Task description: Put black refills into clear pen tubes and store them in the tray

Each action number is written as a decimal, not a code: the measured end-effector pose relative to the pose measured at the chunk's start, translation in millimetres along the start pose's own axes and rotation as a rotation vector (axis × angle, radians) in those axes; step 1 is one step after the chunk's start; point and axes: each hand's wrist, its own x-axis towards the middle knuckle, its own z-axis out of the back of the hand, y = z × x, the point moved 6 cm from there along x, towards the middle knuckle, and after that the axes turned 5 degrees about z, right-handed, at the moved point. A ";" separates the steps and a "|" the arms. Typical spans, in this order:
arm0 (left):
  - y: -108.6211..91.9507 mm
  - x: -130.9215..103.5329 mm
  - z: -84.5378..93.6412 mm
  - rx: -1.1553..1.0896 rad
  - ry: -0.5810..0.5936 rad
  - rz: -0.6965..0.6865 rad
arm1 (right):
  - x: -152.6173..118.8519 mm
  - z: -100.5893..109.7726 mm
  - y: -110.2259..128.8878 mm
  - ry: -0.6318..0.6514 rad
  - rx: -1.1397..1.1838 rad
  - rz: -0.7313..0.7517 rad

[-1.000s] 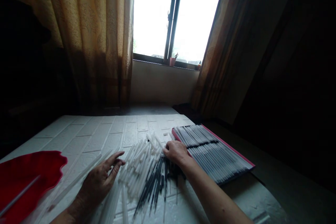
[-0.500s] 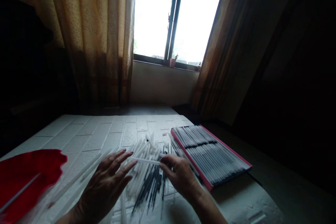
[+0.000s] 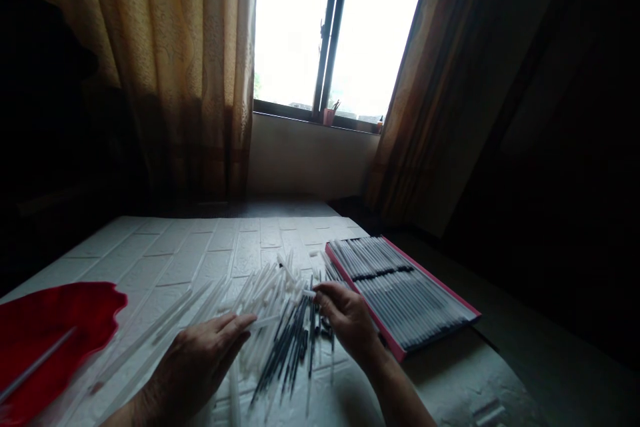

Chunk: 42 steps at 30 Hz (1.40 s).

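My left hand has its fingers closed together, pinching the end of a clear whitish pen barrel that points to the right. My right hand is closed, thumb against forefinger, on a short white piece whose kind is hard to tell. Beneath and between the hands lies a loose pile of whitish pen barrels. Dark pen refills fan out toward me in front of that pile. Just right of my right hand stands a pink-edged box with rows of pens in it.
A red plastic sheet or bag with a thin stick-like item on it lies at the left. White brick-patterned covering spreads over the table. Curtains flank a bright window; a small pink cup stands on its sill.
My hands have moved apart. The barrel that spanned between them now stays with my left hand, whose spread fingers have closed. My right hand has shifted slightly right and up.
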 end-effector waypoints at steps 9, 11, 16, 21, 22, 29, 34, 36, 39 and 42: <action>16.1 -8.7 -14.9 -0.071 0.024 0.109 | -27.9 1.9 12.5 0.180 -0.464 0.226; 17.6 -10.2 -18.0 -0.080 0.053 0.134 | -36.5 -2.1 16.2 0.232 -0.540 0.277; 15.8 -8.0 -16.4 -0.100 0.086 0.157 | -41.9 -12.7 30.2 0.429 -0.715 0.454; 12.1 -1.0 -6.2 -0.100 0.040 0.113 | -40.0 -28.0 49.3 0.601 -0.917 0.695; 12.7 -0.1 -5.1 -0.102 0.036 0.118 | -41.8 -31.6 50.1 0.626 -0.944 0.760; 16.4 -1.1 -6.5 -0.086 0.052 0.156 | -52.6 -40.1 36.5 0.647 -1.024 0.933; 19.0 -3.5 -10.6 -0.107 0.055 0.171 | -52.3 -40.0 36.8 0.577 -0.965 0.967; 20.0 -3.5 -12.0 -0.119 0.074 0.181 | -51.5 -37.5 39.3 0.520 -0.915 0.965; 18.9 -2.2 -9.5 -0.114 0.059 0.174 | -48.9 -24.1 49.2 0.317 -0.750 0.936; 15.8 -1.5 -7.1 -0.087 0.037 0.141 | -41.1 -1.8 57.2 0.043 -0.577 0.780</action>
